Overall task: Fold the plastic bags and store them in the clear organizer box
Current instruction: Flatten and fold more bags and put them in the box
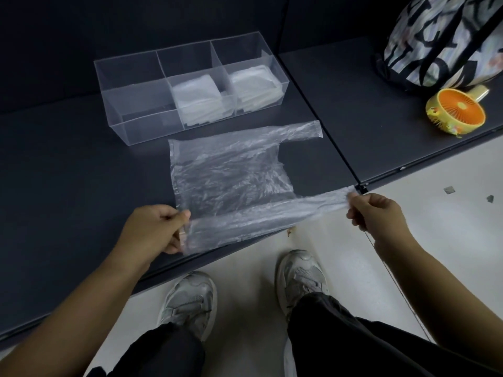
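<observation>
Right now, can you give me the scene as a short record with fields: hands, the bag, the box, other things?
left hand: pinches the near left corner of the plastic bag
right hand: pinches the end of its near handle
plastic bag: spread flat on the dark table, in front of the box
box: clear; folded bags in middle and right sections, none in left section
other things: orange fan, patterned tote bag, far right

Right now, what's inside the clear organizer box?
The clear organizer box holds one stack of folded bags in its middle compartment and a second stack in the right; no bags show in the left. Lower bags are covered by upper ones, so I cannot count them.
</observation>
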Available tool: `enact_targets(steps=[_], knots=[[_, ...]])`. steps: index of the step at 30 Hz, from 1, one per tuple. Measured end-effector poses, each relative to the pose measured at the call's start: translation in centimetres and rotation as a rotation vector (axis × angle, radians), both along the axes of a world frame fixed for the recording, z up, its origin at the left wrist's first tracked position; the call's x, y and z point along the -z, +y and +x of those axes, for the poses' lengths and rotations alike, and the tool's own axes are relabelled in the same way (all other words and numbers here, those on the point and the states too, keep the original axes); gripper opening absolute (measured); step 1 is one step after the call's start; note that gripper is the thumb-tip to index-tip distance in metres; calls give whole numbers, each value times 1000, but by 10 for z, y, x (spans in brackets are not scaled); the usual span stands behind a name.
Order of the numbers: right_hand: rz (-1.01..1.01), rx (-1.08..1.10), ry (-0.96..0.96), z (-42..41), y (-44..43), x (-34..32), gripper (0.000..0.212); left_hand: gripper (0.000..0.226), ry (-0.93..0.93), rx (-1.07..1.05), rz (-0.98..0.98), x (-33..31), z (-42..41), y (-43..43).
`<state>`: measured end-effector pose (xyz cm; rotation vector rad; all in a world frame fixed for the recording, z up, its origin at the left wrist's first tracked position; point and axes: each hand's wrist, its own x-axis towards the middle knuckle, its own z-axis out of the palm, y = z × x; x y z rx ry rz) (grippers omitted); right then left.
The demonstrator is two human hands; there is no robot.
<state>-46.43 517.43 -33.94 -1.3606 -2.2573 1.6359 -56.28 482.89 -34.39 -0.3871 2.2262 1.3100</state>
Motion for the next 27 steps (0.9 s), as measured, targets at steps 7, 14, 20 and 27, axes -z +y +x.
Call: enact_targets(steps=[7, 14, 20, 27], knots=[[768, -231, 167, -35, -40, -20, 22, 19, 723, 232, -590, -8, -4, -2], [622, -1187, 292, -80, -181, 7, 54, 58, 668, 688, -750, 19, -49, 22], [1010, -996, -77, -75, -100, 37, 78, 73, 629, 674, -841, 39, -56, 11], [975, -843, -6, -112, -97, 17, 71, 78, 669, 688, -834, 34, -55, 16]])
